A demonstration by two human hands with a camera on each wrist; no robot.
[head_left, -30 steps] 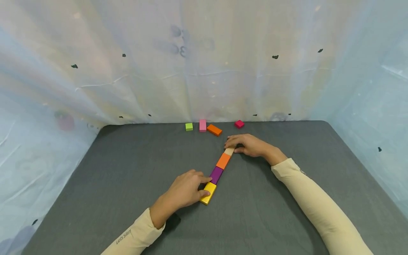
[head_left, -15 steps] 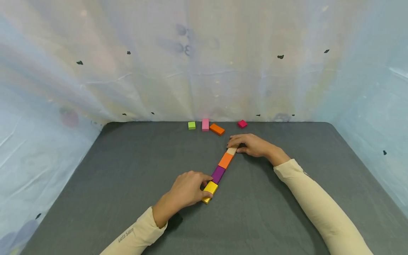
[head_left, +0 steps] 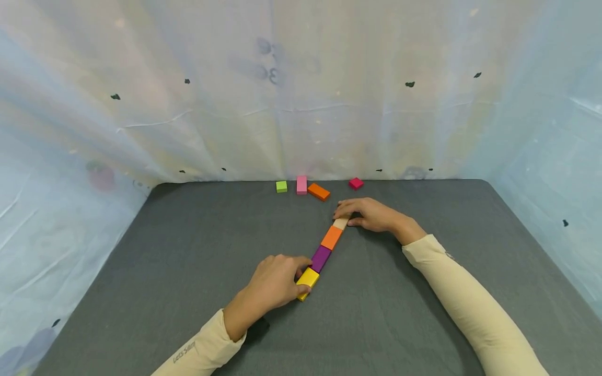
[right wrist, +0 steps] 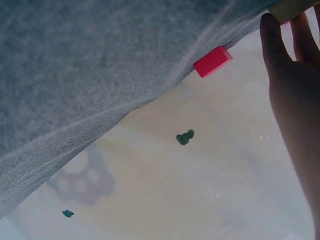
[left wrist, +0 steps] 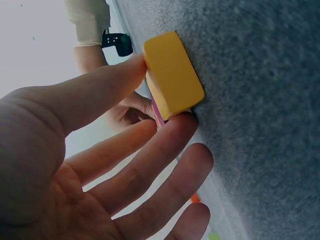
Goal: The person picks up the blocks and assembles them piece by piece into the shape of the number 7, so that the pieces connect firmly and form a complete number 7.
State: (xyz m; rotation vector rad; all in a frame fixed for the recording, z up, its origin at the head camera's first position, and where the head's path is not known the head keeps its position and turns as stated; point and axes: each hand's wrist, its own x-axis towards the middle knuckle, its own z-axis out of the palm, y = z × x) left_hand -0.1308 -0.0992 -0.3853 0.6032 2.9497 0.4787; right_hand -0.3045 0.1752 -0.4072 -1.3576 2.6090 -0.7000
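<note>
Four-sided flat blocks form a straight slanting row on the grey cloth: yellow (head_left: 308,278) nearest, then purple (head_left: 321,258), orange (head_left: 331,238) and plain wood (head_left: 340,223). My left hand (head_left: 275,282) pinches the yellow block at the near end. In the left wrist view, the thumb is on one side of the yellow block (left wrist: 175,72) and a fingertip on the opposite side. My right hand (head_left: 371,215) holds the plain wood block at the far end, partly covering it. The right wrist view shows a thumb against this wood block (right wrist: 291,10).
Along the table's back edge lie a green block (head_left: 281,186), a pink block (head_left: 301,185), a second orange block (head_left: 319,191) and a crimson block (head_left: 356,183). A pale patterned sheet (head_left: 301,136) hangs right behind them.
The head view shifts slightly. My left index finger has drawn back a little, showing more of the yellow block. My right hand keeps its hold and the row stays together.
</note>
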